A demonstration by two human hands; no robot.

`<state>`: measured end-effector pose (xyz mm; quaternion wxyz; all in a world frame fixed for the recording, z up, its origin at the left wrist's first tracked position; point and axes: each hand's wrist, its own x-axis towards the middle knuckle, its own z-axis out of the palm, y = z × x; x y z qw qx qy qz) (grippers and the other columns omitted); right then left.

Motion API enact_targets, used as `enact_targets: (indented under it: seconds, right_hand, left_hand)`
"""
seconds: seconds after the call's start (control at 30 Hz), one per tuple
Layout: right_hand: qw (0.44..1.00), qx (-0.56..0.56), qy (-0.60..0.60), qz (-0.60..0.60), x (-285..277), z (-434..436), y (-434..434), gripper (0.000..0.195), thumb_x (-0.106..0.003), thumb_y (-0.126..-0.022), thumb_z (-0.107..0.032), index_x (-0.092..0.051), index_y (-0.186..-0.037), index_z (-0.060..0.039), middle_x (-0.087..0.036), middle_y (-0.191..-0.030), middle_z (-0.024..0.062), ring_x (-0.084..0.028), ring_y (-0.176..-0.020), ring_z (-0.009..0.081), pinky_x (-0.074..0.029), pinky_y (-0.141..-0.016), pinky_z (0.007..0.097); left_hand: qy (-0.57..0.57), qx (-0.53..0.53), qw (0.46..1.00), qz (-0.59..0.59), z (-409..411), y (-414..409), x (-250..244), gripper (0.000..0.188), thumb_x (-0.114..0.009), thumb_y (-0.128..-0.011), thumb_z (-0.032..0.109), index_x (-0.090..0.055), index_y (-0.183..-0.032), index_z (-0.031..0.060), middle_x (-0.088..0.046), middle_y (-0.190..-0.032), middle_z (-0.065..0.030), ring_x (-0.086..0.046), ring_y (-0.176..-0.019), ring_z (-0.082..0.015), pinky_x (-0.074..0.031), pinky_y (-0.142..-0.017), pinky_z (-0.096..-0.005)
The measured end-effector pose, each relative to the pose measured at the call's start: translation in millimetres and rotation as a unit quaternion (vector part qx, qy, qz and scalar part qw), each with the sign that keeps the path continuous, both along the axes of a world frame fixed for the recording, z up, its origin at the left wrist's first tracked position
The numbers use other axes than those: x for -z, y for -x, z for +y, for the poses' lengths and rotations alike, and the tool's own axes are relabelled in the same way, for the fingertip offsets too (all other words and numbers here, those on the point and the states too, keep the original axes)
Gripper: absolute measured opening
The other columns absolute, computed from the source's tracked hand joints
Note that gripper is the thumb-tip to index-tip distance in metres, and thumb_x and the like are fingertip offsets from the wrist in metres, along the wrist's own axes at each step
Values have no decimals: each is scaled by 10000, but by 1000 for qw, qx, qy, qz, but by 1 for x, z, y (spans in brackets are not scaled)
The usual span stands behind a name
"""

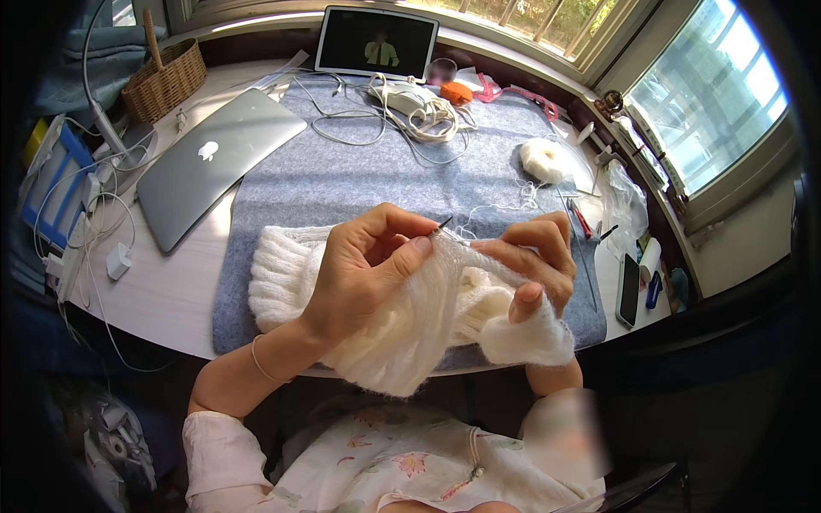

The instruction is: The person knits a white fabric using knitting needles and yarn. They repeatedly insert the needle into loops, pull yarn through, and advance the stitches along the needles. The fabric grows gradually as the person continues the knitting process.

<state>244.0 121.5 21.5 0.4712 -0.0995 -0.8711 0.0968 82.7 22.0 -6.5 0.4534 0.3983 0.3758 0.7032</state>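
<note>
White fuzzy knitting (pixel 410 320) hangs from between my two hands over the table's front edge. My left hand (pixel 365 269) pinches its top edge and a dark-tipped knitting needle (pixel 444 223) between thumb and fingers. Opposite it, my right hand (pixel 542 256) grips the other side of the work, its index finger pointing at the needle tips. Part of the knitting wraps below my right thumb. Behind my left hand lies a ribbed white knitted piece (pixel 282 276). A loose strand of yarn (pixel 494 208) runs back towards a white yarn ball (pixel 543 160).
A grey felt mat (pixel 269 192) covers the table's middle. A closed laptop (pixel 218 163) and wicker basket (pixel 167 80) stand left. At the back are a tablet (pixel 377 42), coiled cables (pixel 436 122) and orange yarn (pixel 456 93). A phone (pixel 628 288) lies right.
</note>
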Motion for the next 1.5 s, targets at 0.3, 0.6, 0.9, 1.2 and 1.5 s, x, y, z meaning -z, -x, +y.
enact_targets:
  seconds: [0.3,0.6,0.9,1.2,1.5]
  right_hand:
    - [999,-2,5,42,3,5,1,634,-344,-864,-586,-660,-803,-40,-550,-734,63,-474,-679,197,-378,-623,303]
    - [998,-29,47,22,-2,5,-6,666,-295,-895,-568,-692,-772,-47,-556,-702,56,-452,-672,183,-385,-617,295]
    - [998,-49,26,16,2,4,-2,630,-387,-844,-594,-683,-790,-41,-560,-719,65,-473,-690,193,-390,-632,300]
    - [974,-169,35,-149,0,19,14,819,-696,-509,-657,-530,-987,-13,-507,-955,120,-474,-802,279,-384,-715,368]
    - [999,-31,-32,-25,-3,5,-6,581,-427,-831,-579,-692,-819,-62,-533,-749,48,-445,-712,190,-384,-650,296]
  left_hand:
    - [4,69,997,35,0,0,-2,189,-590,-834,17,-632,-1019,13,-638,-918,-45,-593,-818,-81,-478,-733,-195]
    - [11,60,998,-21,0,1,-9,173,-568,-842,24,-631,-1000,-6,-614,-920,-42,-559,-846,-92,-454,-773,-216]
    - [11,82,996,-21,1,-1,-6,173,-561,-842,10,-625,-1001,-14,-605,-923,-49,-559,-844,-91,-453,-767,-214]
    - [5,89,986,140,3,-12,8,171,-573,-838,11,-622,-1000,-18,-609,-902,-33,-542,-760,-59,-449,-664,-186]
    - [28,80,996,-26,3,3,-3,166,-568,-844,39,-608,-1002,14,-628,-937,-44,-573,-843,-77,-467,-757,-210]
